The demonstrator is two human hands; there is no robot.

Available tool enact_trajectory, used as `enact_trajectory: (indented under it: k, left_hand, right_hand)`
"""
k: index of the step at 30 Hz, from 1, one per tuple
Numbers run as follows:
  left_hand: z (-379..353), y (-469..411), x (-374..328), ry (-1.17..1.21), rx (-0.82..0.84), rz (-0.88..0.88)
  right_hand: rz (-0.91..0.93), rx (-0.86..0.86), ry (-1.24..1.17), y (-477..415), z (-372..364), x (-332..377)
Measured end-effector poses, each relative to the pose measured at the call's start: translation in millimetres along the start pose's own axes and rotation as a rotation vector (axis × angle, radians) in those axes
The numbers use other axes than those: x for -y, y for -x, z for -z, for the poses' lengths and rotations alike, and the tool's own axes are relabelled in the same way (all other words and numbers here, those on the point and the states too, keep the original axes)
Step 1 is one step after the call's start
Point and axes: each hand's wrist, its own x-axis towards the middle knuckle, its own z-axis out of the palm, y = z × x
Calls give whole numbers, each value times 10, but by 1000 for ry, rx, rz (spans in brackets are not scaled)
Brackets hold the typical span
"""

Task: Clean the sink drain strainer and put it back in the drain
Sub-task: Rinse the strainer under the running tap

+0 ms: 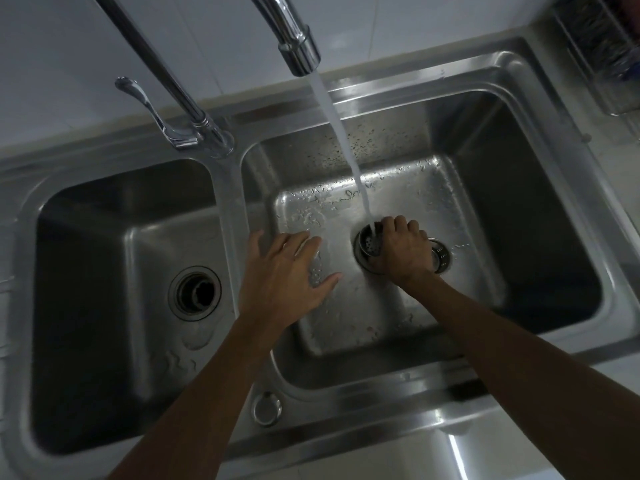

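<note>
Two basins make up the steel sink (540, 74), and the work is in the right basin. The strainer (370, 244) is a small perforated metal cup, held tipped on its side over the right drain (441, 259): its open mouth faces left and toward the back wall, its axis lying roughly level across the drain. The stream of water (341, 133) from the faucet spout (299, 46) falls straight into that mouth. Whether the strainer touches the drain rim below cannot be made out, as the hand hides that part.

The right hand (403, 249) is curled over the strainer from above, knuckles up, fingers wrapped across its far side and closed on it; the forearm runs back from the drain toward the front right corner of the sink.

The left hand (284, 271) hovers left of the drain, palm down and holding nothing, fingers spread and pointing toward the strainer, thumb stretched out nearest the drain. Its forearm crosses the divider between the basins. Left of that divider, the left drain (195, 292) sits open and dark.
</note>
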Motion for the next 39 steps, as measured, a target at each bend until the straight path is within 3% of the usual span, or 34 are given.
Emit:
enact_trajectory:
  k: [29, 34, 37, 39]
  left_hand:
    - [-31, 0, 15, 3, -52, -8]
    - [-54, -4, 22, -3, -90, -17]
    - [-61, -10, 26, -13, -82, -15]
    - [-68, -14, 30, -19, -80, -15]
  right_hand:
    - [36, -21, -15, -17, -70, -102]
    - [-70, -10, -257, -1, -43, -90]
    - [-195, 50, -493, -54, 28, -91]
    - [-343, 179, -788, -92, 119, -107]
